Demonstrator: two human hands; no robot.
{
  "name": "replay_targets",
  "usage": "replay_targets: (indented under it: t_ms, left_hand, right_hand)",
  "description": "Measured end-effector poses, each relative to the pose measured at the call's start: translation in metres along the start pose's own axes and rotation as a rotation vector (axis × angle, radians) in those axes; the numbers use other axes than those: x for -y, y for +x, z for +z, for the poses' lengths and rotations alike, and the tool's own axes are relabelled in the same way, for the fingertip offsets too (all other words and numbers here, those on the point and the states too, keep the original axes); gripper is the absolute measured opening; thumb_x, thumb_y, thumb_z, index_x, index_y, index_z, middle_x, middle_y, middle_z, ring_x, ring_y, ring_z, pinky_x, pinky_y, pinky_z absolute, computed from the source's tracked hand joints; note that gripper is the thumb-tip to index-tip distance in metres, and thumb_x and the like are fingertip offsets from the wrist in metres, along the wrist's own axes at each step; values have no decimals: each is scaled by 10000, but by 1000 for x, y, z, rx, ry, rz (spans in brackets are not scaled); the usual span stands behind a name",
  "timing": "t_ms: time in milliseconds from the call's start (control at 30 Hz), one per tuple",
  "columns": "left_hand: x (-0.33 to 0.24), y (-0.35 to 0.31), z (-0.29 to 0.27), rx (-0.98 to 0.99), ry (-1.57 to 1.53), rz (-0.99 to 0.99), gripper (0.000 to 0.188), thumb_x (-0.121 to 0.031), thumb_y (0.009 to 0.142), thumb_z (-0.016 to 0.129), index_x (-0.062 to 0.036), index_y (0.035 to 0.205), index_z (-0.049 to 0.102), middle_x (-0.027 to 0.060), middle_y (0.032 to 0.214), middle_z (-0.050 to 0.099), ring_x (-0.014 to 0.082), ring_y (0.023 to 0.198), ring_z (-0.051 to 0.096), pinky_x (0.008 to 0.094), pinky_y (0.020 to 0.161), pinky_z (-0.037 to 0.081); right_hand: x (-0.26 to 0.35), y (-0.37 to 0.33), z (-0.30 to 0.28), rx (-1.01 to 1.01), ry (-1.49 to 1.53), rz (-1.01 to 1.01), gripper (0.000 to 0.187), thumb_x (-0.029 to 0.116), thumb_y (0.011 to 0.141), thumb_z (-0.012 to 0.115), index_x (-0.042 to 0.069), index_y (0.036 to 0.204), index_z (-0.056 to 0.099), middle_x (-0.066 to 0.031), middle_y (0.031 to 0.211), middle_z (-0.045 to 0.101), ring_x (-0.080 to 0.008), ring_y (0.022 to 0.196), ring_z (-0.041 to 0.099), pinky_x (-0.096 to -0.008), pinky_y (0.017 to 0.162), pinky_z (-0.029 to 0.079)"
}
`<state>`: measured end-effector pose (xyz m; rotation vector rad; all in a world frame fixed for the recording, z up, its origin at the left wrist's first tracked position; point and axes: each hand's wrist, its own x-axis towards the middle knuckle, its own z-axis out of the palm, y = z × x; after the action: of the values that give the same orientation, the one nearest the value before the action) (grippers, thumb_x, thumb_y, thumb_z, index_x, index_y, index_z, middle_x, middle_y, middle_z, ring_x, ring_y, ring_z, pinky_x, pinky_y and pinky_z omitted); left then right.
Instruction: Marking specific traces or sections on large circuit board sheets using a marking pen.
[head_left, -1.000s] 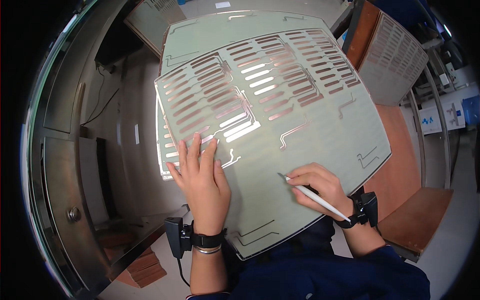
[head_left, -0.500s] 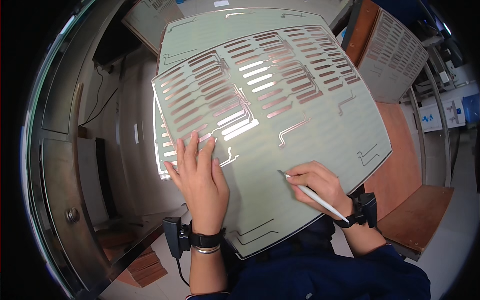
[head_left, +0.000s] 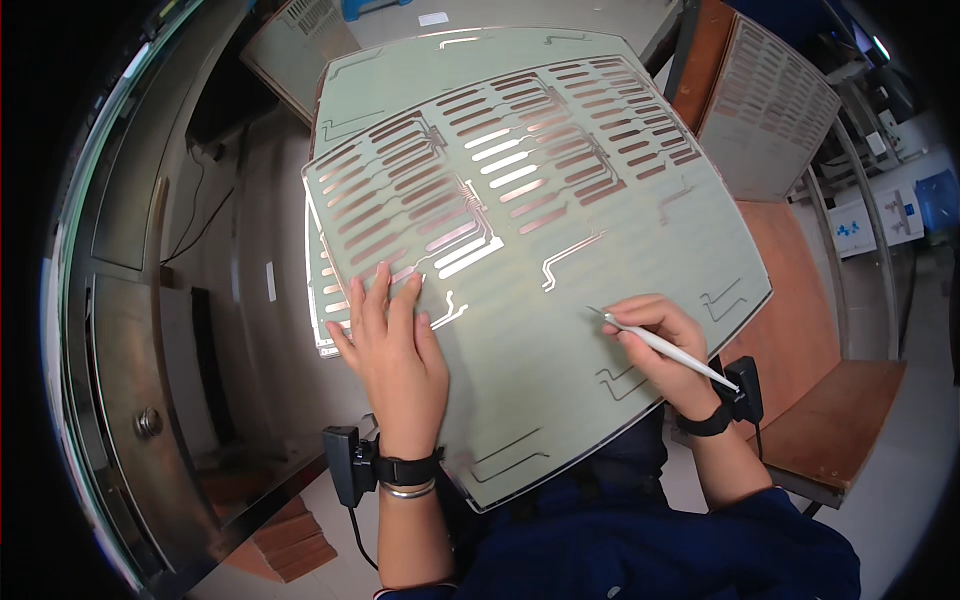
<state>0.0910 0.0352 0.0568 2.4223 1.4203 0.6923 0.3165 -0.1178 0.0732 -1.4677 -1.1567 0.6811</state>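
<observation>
Two hands are on one big pale green sheet (head_left: 560,330), and the head view looks straight down on them. Left hand (head_left: 395,350) lies flat, palm down, fingers (head_left: 372,298) together and stretched forward, pressing the sheet's left part; its fingertips touch the copper-coloured strips (head_left: 480,200) that run in rows just ahead of it. Right hand (head_left: 665,345) sits to the right, well apart from the left, curled and pinching a thin white pen-like tool (head_left: 665,345) between thumb and fingers. The tool's fine tip points left and forward and meets the sheet just beyond the knuckles, near a bent copper trace (head_left: 570,255) ahead of that hand. The sheet tilts over the person's lap, its near edge just below both wrists, its far edge well beyond the fingers. Under it, ahead of the left hand, a second green sheet (head_left: 400,85) shows past its edge. A black band with a small box (head_left: 345,465) wraps the left wrist, with a silver bangle (head_left: 410,490) just behind it; another black band and box (head_left: 745,385) sit on the right wrist. Left of the left hand stands a steel cabinet (head_left: 130,330). Right of the right hand is a brown board (head_left: 830,420), with a perforated grey panel (head_left: 775,110) farther ahead.
</observation>
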Motion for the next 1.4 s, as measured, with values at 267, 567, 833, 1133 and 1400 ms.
replay_targets:
  t_ms: [267, 567, 833, 1133, 1400]
  left_hand:
    - [3, 0, 0, -1, 33, -7, 366, -64, 954, 519, -140, 1303, 600, 88, 1484, 474, 331, 1456, 327, 610, 1173, 97]
    - [4, 2, 1, 4, 40, 15, 382, -70, 942, 526, -137, 1311, 595, 104, 1481, 469, 367, 1440, 333, 643, 1163, 94]
    - [-27, -11, -10, 142, 192, 104, 423, -71, 934, 551, -72, 1357, 541, 163, 1520, 406, 396, 1436, 323, 628, 1157, 171]
    - [-106, -70, -1, 597, -265, 665, 497, -128, 804, 744, -175, 1286, 632, 64, 1428, 528, 306, 1375, 446, 555, 1152, 281]
    - [-108, -69, -1, 609, -264, 632, 511, -154, 796, 762, -187, 1290, 635, 53, 1428, 532, 296, 1369, 452, 549, 1144, 287]
  right_hand:
    - [15, -37, -18, 13, -271, -69, 237, -50, 788, 700, -13, 1019, 667, -151, 1069, 699, -238, 935, 694, -312, 818, 554]
    - [10, -45, -8, 168, -504, -378, 273, 14, 750, 758, 80, 997, 662, -53, 1101, 709, -221, 933, 682, -340, 792, 519]
    - [-2, -58, -17, -8, -442, -378, 290, -6, 729, 767, 74, 983, 652, -54, 1076, 708, -231, 865, 683, -341, 736, 534]
    - [-7, -55, -38, -47, -487, -380, 346, -60, 711, 772, 76, 999, 636, -79, 1046, 718, -233, 865, 693, -346, 741, 530]
    - [-15, -56, -37, -72, -494, -384, 359, -37, 717, 767, 88, 1022, 625, -55, 1078, 700, -229, 895, 674, -346, 760, 522]
